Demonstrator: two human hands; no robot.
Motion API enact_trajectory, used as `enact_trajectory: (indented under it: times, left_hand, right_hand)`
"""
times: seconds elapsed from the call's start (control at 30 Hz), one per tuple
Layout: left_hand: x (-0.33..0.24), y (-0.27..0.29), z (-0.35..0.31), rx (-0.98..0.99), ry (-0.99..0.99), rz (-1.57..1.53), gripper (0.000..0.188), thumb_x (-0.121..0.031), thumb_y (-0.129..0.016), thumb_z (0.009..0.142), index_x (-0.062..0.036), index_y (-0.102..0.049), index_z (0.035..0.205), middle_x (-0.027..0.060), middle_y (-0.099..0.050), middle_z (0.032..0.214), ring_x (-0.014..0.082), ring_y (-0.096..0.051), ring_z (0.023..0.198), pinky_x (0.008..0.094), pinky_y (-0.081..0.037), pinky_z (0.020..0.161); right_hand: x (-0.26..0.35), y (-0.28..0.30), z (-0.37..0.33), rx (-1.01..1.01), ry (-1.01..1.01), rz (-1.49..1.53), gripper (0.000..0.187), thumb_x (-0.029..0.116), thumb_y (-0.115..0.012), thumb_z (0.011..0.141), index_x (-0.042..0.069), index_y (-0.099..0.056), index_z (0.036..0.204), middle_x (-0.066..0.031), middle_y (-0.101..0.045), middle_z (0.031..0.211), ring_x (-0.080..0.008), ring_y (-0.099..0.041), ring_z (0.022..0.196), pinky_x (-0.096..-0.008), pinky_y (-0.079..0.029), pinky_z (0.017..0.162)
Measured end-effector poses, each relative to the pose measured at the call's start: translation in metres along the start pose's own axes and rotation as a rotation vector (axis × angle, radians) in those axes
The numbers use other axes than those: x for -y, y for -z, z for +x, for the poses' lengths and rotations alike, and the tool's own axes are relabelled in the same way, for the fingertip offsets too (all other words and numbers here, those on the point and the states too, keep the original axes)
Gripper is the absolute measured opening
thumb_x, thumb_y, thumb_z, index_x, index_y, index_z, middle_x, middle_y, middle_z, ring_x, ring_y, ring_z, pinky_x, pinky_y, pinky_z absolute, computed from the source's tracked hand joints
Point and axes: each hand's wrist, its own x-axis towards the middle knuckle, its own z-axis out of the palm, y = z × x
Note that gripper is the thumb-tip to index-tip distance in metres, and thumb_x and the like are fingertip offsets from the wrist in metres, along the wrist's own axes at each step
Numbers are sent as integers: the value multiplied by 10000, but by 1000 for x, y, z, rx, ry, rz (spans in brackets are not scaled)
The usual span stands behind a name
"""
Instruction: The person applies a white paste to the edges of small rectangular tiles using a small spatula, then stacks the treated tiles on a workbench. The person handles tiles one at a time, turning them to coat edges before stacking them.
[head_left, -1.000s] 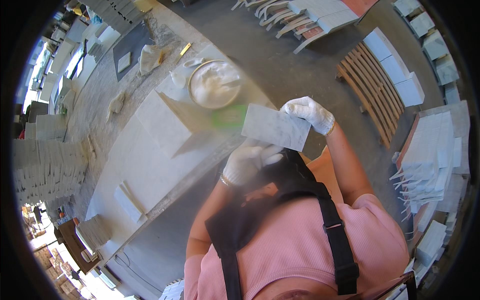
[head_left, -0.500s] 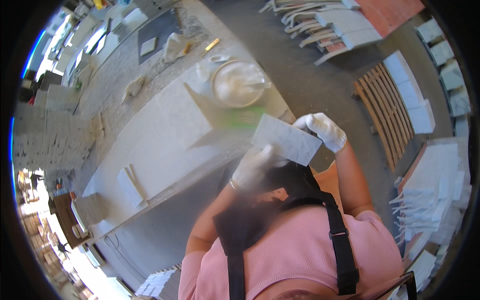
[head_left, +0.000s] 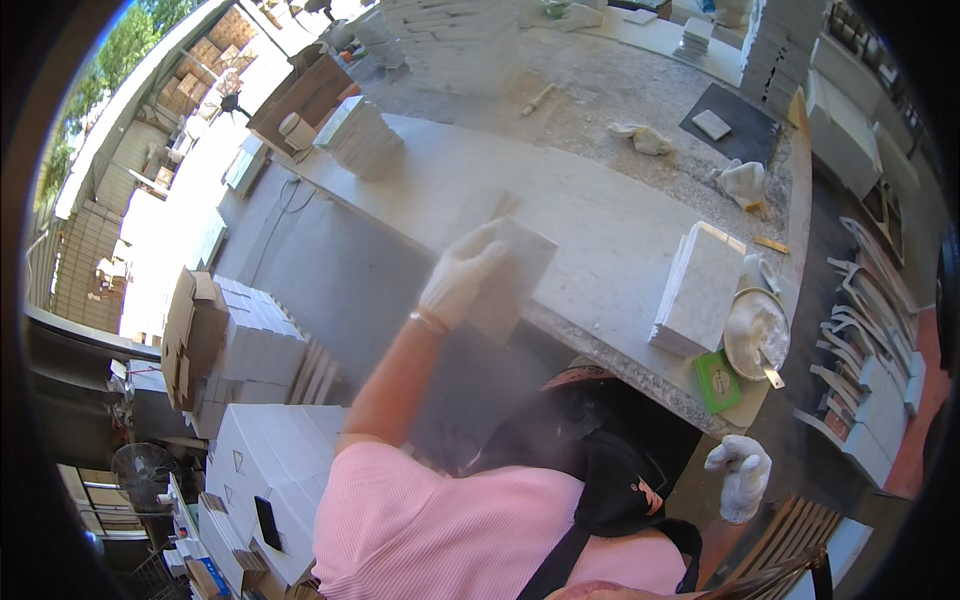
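Observation:
In my gloved left hand (head_left: pixel 464 272) is a pale grey marble tile (head_left: pixel 522 262), gripped by its side and blurred by motion. It is over the front edge of the stone-topped worktable (head_left: pixel 590 215), close to a few blurred tile pieces (head_left: pixel 505 205) lying on the top. My gloved right hand (head_left: pixel 742 478) hangs off the table's right front corner, fingers loosely curled with nothing visible in them. Nearest to it are a green square packet (head_left: pixel 718 382) and a bowl of white paste (head_left: pixel 752 322) with a spatula (head_left: pixel 771 370). Left of the bowl rises a stack of white tiles (head_left: pixel 700 280).
Another tile stack (head_left: pixel 360 138) and a white cup (head_left: pixel 296 131) are at the table's far left end. White rags (head_left: pixel 744 186) and a dark mat (head_left: pixel 732 128) with one tile lie further back. Stacked white boxes (head_left: pixel 262 345) and a phone (head_left: pixel 267 522) are at my left.
My view has swung left. The tile, earlier between both hands, has gone left in my left hand alone. My right hand has let go of it and stays at the right.

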Motion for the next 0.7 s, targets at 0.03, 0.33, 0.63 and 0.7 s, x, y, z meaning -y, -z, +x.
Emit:
enact_trajectory:
  times: [0.03, 0.33, 0.63, 0.7]
  left_hand:
    - [8, 20, 23, -17, -106, 13, 510, -257, -680, 998, -30, -586, 1445, 41, -695, 1226, 111, -644, 1054, 291, -533, 909]
    - [61, 114, 180, -191, 30, 855, 520, -365, -663, 951, -142, -642, 1420, 95, -758, 1114, 195, -701, 957, 342, -563, 847]
    - [25, 88, 185, 5, 91, 1171, 792, -625, -677, 825, -174, -588, 1469, 215, -593, 1454, 356, -552, 1365, 429, -461, 1104]
    - [25, 70, 184, 41, 107, 1292, 865, -644, -719, 768, -198, -562, 1492, 222, -571, 1475, 367, -538, 1376, 441, -459, 1108]
  right_hand:
    - [-2, 0, 0, -7, -32, -9, 643, 575, -588, 1008, -52, -703, 1096, -172, -717, 829, -248, -687, 703, -338, -554, 642]
    - [-6, -4, -15, -130, -112, -22, 622, 562, -628, 987, -44, -698, 1105, -161, -712, 814, -237, -674, 679, -331, -537, 613]
    - [-2, -7, -5, -130, -184, -54, 652, 591, -646, 965, -39, -700, 1120, -153, -714, 829, -228, -672, 682, -326, -534, 622]
    - [-1, -11, 0, -110, -165, -80, 658, 592, -651, 962, -42, -701, 1130, -150, -719, 840, -224, -680, 698, -324, -544, 644]
